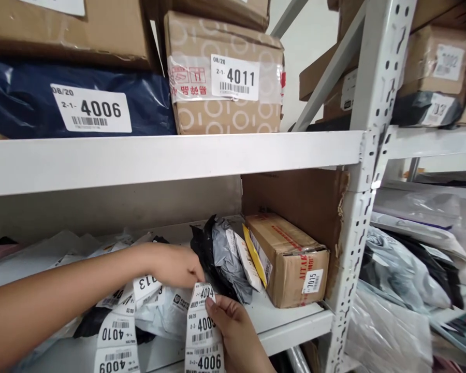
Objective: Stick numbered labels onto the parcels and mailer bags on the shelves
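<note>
My left hand [174, 265] reaches in from the left, its fingers closed on the edge of soft mailer parcels [163, 311] on the lower shelf. My right hand [236, 331] comes up from below and pinches the white numbered labels [204, 331], reading 4004, 4005 and 4006, at the parcels' front. Other labels [118, 331] read 4010 and 4009. A black and grey poly bag [221, 259] stands just right of my hands, leaning against a yellow envelope [254, 259] and a brown carton labelled 7015 [291, 259].
A white metal shelf board [171, 158] runs overhead, carrying a dark blue bag labelled 4006 [89, 101] and a patterned carton labelled 4011 [225, 77]. A perforated upright post [367, 171] stands to the right. Beyond it lie more plastic-wrapped parcels [407, 259] and boxes.
</note>
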{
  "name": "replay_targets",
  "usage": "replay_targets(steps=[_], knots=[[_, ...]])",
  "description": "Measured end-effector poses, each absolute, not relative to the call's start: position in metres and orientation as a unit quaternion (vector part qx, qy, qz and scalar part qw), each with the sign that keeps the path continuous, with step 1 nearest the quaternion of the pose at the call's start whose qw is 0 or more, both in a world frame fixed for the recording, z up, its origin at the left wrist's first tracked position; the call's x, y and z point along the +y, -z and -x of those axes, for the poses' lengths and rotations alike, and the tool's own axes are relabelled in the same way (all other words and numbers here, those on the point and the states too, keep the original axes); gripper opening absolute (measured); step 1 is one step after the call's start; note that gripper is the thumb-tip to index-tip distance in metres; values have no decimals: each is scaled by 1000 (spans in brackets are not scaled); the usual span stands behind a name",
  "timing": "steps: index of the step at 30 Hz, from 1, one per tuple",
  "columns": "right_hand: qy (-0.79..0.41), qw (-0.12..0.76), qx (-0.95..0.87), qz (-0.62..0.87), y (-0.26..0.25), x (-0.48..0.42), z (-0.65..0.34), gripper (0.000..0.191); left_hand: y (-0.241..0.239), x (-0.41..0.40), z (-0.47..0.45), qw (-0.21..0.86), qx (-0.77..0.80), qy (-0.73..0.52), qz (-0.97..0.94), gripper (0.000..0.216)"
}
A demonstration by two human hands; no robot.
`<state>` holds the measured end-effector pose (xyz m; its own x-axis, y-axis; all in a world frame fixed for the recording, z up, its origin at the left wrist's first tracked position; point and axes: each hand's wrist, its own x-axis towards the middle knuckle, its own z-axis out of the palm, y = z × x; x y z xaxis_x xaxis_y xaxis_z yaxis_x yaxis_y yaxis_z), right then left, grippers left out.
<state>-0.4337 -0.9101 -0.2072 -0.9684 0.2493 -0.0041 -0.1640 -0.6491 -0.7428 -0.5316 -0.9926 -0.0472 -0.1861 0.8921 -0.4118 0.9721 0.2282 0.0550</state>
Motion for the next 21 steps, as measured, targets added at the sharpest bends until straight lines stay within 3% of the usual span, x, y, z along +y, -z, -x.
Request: replay_targets(steps=[3, 12, 21], knots=[[-912, 93, -392, 81, 199, -911, 435, 52, 53, -989, 541, 222, 793, 24, -567, 36], [-915, 119, -349, 166, 199, -918, 445, 59, 71, -990, 543, 244, 808, -4, -537, 35], [-919, 123, -356, 116, 221, -915, 448, 54, 85, -988, 522, 25, 817, 198, -542, 32]])
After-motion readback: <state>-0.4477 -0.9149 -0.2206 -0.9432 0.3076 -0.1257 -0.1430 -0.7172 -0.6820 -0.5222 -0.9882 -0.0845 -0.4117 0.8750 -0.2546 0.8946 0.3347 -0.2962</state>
